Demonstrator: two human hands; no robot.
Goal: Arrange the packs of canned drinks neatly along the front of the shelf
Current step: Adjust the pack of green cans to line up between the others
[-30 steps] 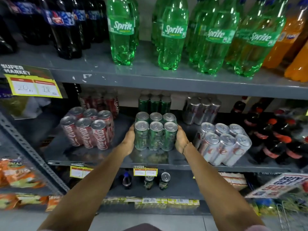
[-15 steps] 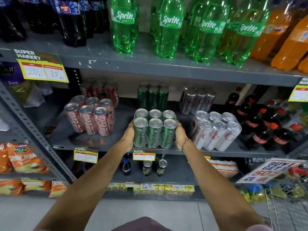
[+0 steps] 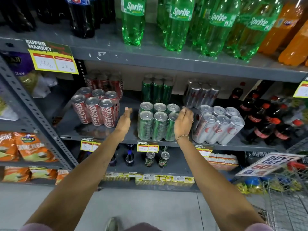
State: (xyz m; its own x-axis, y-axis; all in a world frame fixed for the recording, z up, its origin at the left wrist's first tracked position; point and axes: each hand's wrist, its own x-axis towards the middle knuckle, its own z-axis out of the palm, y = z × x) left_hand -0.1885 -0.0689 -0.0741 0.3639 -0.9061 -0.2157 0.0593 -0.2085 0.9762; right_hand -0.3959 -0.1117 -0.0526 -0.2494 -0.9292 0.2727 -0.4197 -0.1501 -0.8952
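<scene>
A shrink-wrapped pack of green cans [image 3: 155,121] stands at the front edge of the grey middle shelf [image 3: 93,133]. My left hand [image 3: 124,120] hovers open just left of it, a small gap between palm and cans. My right hand [image 3: 183,121] is open at the pack's right side, fingers spread and close to or brushing the wrap. A red Coca-Cola can pack [image 3: 96,108] sits to the left, angled and set back. A silver can pack [image 3: 218,125] lies to the right, tilted. More red [image 3: 103,82], green [image 3: 156,89] and silver [image 3: 200,93] packs stand at the back.
Large Sprite bottles [image 3: 176,25] and dark cola bottles [image 3: 80,15] fill the shelf above. Small cola bottles [image 3: 263,120] crowd the right end of the middle shelf. Loose cans [image 3: 150,159] stand on the shelf below. A wire cart [image 3: 286,200] is at lower right.
Both hands gripped the green pack and drew it forward to the shelf's front edge; now they have let go and spread apart from its sides.
</scene>
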